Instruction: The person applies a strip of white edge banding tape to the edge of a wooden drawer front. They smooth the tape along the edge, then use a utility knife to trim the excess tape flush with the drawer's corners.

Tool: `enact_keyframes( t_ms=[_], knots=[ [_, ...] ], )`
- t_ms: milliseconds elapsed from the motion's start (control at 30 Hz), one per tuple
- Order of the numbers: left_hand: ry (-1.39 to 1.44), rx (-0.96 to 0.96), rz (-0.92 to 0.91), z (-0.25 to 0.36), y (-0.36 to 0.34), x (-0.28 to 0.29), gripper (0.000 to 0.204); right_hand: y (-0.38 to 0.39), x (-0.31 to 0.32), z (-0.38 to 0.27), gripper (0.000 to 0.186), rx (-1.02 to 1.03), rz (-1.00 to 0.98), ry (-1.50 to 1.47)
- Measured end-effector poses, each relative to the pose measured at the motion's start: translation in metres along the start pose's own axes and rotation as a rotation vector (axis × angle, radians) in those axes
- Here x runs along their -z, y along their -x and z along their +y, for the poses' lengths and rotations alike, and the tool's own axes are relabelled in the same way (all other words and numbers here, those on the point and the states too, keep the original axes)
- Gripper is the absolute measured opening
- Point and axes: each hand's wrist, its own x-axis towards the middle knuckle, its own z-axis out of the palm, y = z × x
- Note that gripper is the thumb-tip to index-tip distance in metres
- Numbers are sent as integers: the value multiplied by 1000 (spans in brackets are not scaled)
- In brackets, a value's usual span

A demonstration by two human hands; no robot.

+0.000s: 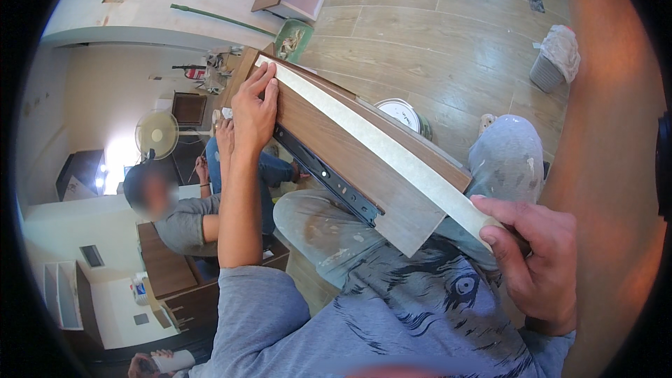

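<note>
From the head view, my one camera, I see a wooden panel [325,138] lying slantwise over the wearer's lap, and I take it as my landmark. A long strip of pale tape [378,148] runs lengthwise along the panel, from its far end to beyond its near end. The left hand [253,106] has its fingertips on the tape at the panel's far end; I cannot tell whether that grip clasps the edge or only presses. The right hand [537,248], just off the panel's near end, has a narrow grip, pinching the tape between thumb and fingers. A black metal rail [325,176] follows the panel's left side. Right of the panel, on the floor [399,42], stands a lidded bucket [400,112]; farther right is a grey bin [547,73]. A green tub [293,40] sits past the panel's far end. Left of the panel, a co-worker [185,224] in a grey shirt sits near a fan [157,134].
</note>
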Motion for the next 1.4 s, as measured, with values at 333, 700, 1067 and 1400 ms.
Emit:
enact_keyframes(
  t_ms=[333, 700, 1067, 1400],
  knots=[
    [14, 16, -1, 1, 0, 1, 38, -5, 4, 11, 21, -100, -1, -53],
    [10, -30, 25, -6, -1, -2, 37, -5, -5, 31, 20, -54, 35, -114],
    [18, -27, 21, -7, -2, -2, 36, -5, -5, 31, 20, -48, 28, -146],
    [1, -29, 14, -4, -3, 1, 37, -6, -6, 32, 19, -37, 43, -122]
  ],
)
